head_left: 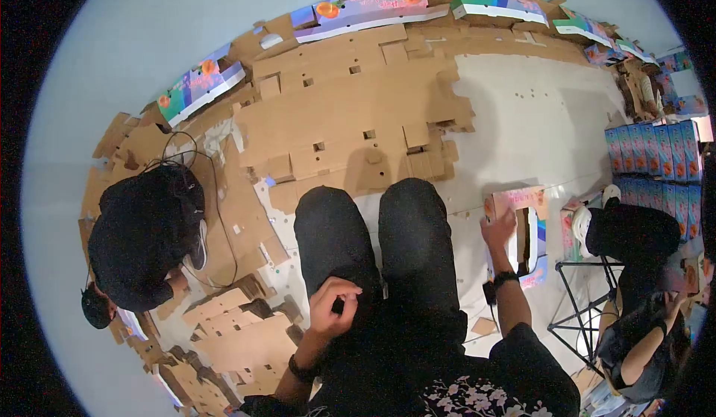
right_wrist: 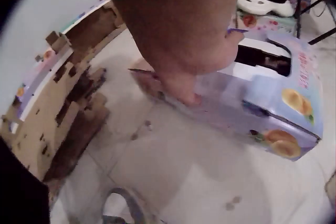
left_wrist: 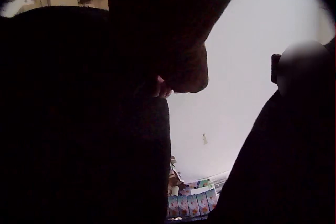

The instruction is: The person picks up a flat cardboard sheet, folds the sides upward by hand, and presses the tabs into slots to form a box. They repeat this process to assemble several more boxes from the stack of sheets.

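Note:
A printed cardboard fruit box (head_left: 531,265) with a cut-out window on top stands on the floor at the person's right. The right hand (head_left: 498,229) grips its near edge. In the right wrist view, fingers (right_wrist: 184,91) lie over the side of the lilac fruit box (right_wrist: 283,109) while the thumb sits by its top edge. Orange fruit is printed at the box's corner. The left hand (head_left: 333,306) rests on the left thigh, loosely curled and holding nothing. That left hand (left_wrist: 186,74) is a dark shape in the left wrist view, mostly in shadow.
Flattened brown cardboard (head_left: 335,118) covers the floor ahead, with printed box pieces (head_left: 373,10) along the wall. Someone in black (head_left: 145,234) crouches at left. Another person (head_left: 645,327) sits at right near a black folding frame (head_left: 585,305). Stacked blue boxes (head_left: 656,152) stand behind.

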### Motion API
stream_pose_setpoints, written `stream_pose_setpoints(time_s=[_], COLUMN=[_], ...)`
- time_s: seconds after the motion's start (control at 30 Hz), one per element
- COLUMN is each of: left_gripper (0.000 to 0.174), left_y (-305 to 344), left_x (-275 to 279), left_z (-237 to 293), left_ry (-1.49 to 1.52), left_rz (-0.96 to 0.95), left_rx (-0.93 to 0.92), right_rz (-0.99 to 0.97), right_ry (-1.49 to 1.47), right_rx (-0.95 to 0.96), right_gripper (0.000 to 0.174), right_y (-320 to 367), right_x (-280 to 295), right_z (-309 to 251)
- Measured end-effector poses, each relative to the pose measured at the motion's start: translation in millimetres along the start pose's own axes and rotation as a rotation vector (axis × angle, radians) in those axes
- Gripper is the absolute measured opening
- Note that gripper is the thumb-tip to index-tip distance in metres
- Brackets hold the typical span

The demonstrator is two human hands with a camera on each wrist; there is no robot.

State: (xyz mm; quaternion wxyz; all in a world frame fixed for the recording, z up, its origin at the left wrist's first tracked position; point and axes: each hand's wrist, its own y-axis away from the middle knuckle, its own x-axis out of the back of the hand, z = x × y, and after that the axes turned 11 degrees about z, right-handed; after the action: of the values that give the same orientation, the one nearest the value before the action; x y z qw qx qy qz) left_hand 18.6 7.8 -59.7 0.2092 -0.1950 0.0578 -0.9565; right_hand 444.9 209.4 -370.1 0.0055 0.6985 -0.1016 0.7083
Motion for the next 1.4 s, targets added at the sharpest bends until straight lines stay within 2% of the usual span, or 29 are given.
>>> stream_pose_setpoints(time_s=[0.07, 0.13, 0.3, 0.4, 0.43, 0.53, 0.57, 0.63, 0.67, 0.7, 0.77, 0.83, 0.87, 0.9, 0.97, 1.0, 1.07, 1.17, 1.2, 1.23, 1.27, 1.3, 1.33, 1.4], left_gripper=[0.015, 0.016, 0.017, 0.018, 0.018, 0.018, 0.015, 0.018, 0.020, 0.025, 0.034, 0.045, 0.051, 0.061, 0.075, 0.082, 0.077, 0.069, 0.067, 0.058, 0.047, 0.042, 0.038, 0.035], left_y=[-5, -4, 1, 6, 6, 1, 4, 3, 2, 1, -9, -33, -38, -25, -44, -50, -45, -39, -36, -29, -29, -21, -9, 28], left_x=[-1, -2, -9, -7, -4, -6, -6, -9, -10, -11, -17, -26, -28, -38, -49, -52, -49, -39, -34, -23, -9, 4, 15, 29], left_z=[3, 4, -1, -1, 0, 7, 10, 8, 9, 16, 36, 63, 72, 46, 73, 83, 80, 61, 58, 58, 64, 69, 70, 58], left_ry=[-0.011, -0.010, -0.023, -0.028, -0.027, -0.006, 0.004, -0.028, -0.047, -0.059, -0.085, -0.196, -0.252, -0.350, -0.449, -0.494, -0.310, -0.034, 0.058, 0.086, 0.032, 0.124, 0.216, 0.296], left_rz=[0.002, 0.013, 0.106, 0.108, 0.098, 0.074, 0.063, -0.023, -0.064, -0.086, -0.118, -0.020, 0.030, -0.010, 0.405, 0.616, 0.622, 0.613, 0.610, 0.528, 0.449, 0.365, 0.277, 0.224], left_rx=[-0.004, -0.014, -0.082, -0.080, -0.075, -0.044, -0.033, -0.039, -0.040, -0.035, -0.028, -0.275, -0.398, -0.412, -0.556, -0.622, -0.498, -0.304, -0.236, -0.227, -0.488, -0.524, -0.556, -0.487], right_rz=[-0.141, -0.230, -0.270, -0.093, -0.150, -0.141, -0.220, -0.373, -0.405, -0.437, -0.496, -0.714, -0.820, -0.647, -0.980, -1.235, -1.003, -0.603, -0.599, -0.601, -0.603, -0.586, -0.499, -0.195], right_ry=[-0.647, -0.908, -0.382, -0.502, -0.516, -0.542, -0.713, -1.050, -1.220, -1.391, -1.787, -1.974, -2.022, -1.896, -1.845, -1.871, -1.303, -1.323, -1.375, -1.427, -1.479, -1.498, -1.486, -1.320], right_rx=[-0.070, -0.184, 0.045, 0.011, 0.168, 0.187, 0.146, 0.063, -0.066, -0.198, -0.268, -0.274, -0.282, -0.025, 0.337, 0.548, 0.749, 1.043, 1.078, 1.105, 1.132, 1.097, 0.947, 0.336], right_gripper=[0.096, 0.084, 0.061, 0.052, 0.041, 0.036, 0.034, 0.032, 0.031, 0.030, 0.025, 0.022, 0.023, 0.027, 0.036, 0.039, 0.046, 0.043, 0.042, 0.041, 0.041, 0.037, 0.033, 0.027], right_y=[-56, -85, -97, -75, -81, -105, -117, -147, -145, -133, -88, -22, 16, 51, 105, 122, 157, 181, 180, 176, 172, 167, 166, 179], right_x=[-9, -53, -27, 10, 13, 22, 36, 136, 189, 242, 334, 403, 414, 445, 474, 489, 498, 471, 463, 453, 444, 425, 393, 299], right_z=[-58, -117, -215, -230, -229, -245, -242, -237, -235, -235, -236, -241, -243, -258, -272, -281, -295, -280, -269, -248, -228, -201, -166, -81])
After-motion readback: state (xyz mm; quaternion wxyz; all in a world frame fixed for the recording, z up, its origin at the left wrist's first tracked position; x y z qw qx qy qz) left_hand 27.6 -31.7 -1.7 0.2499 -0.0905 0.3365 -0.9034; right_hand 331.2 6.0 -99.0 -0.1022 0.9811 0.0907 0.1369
